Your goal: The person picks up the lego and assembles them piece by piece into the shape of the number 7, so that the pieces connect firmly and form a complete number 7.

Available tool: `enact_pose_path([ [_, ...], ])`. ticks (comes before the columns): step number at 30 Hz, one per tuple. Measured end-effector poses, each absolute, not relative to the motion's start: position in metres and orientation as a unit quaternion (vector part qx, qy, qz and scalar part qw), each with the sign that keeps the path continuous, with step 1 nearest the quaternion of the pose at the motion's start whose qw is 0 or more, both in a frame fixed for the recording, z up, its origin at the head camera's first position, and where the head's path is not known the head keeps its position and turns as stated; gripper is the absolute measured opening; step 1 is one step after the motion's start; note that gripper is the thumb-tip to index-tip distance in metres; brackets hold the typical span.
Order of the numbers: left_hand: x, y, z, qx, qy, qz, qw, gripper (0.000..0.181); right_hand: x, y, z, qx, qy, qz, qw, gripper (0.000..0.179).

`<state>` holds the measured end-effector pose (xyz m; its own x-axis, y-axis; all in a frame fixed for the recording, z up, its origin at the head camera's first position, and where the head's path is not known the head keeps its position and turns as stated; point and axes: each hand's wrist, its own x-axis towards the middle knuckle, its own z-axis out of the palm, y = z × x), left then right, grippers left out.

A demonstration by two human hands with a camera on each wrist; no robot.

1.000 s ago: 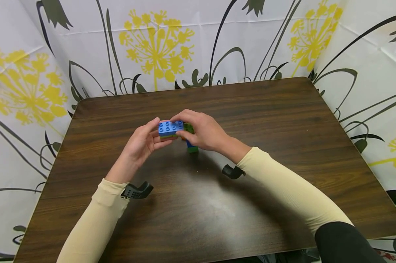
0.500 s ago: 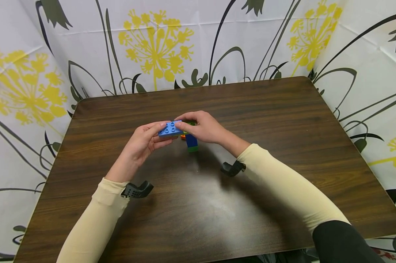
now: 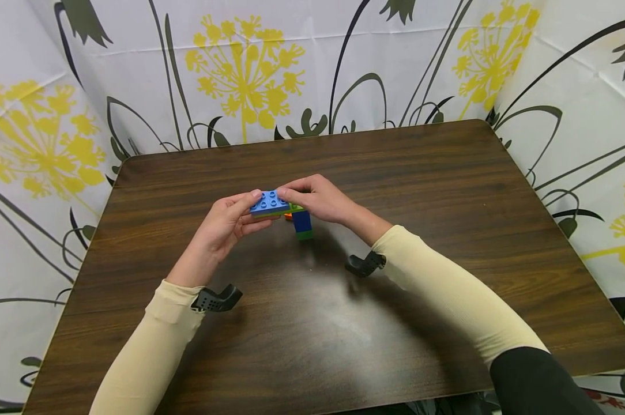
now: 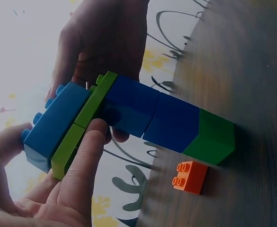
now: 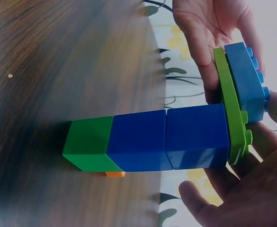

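Observation:
A tower of toy building bricks stands on the table, with a green brick [image 4: 214, 139] at its foot and two dark blue bricks [image 4: 174, 127] above. Thin lime green plates [image 5: 230, 106] cap it and jut out to the left. On top lies a light blue brick [image 3: 270, 203], a narrow gap showing between it and the plates. My left hand [image 3: 226, 227] pinches its left end, thumb above and fingers under the plates. My right hand [image 3: 325, 202] has its thumb on the right end's studs, its fingers behind the tower's top.
An orange brick [image 4: 191, 178] lies on the brown wooden table [image 3: 421, 184] close to the tower's foot. Behind the table hangs a white flower-patterned cloth [image 3: 323, 57]. Each wrist wears a black camera mount.
My left thumb has come down onto the light blue brick. My right hand has shifted slightly up and back, its thumb now on the studs, uncovering more of the tower.

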<state>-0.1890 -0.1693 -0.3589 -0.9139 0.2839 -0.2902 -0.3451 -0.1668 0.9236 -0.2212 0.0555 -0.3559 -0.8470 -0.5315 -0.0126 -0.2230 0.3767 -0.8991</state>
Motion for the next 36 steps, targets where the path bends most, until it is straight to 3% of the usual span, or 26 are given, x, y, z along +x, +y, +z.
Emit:
enact_pose_path([
  [14,-0.1889,-0.1686,-0.3588,-0.032,0.615,0.762,0.199,0.045,-0.2197,0.0527,-0.3574,-0.189,0.806,-0.537,0.162,0.04],
  [25,-0.1877,-0.1683,-0.359,-0.037,0.609,0.768,0.194,0.029,-0.22,0.0516,-0.3608,-0.2,0.799,-0.546,0.152,0.038],
  [36,-0.1878,-0.1674,-0.3602,-0.04,0.607,0.77,0.192,0.026,-0.2193,0.0513,-0.3601,-0.2,0.797,-0.549,0.15,0.036],
])
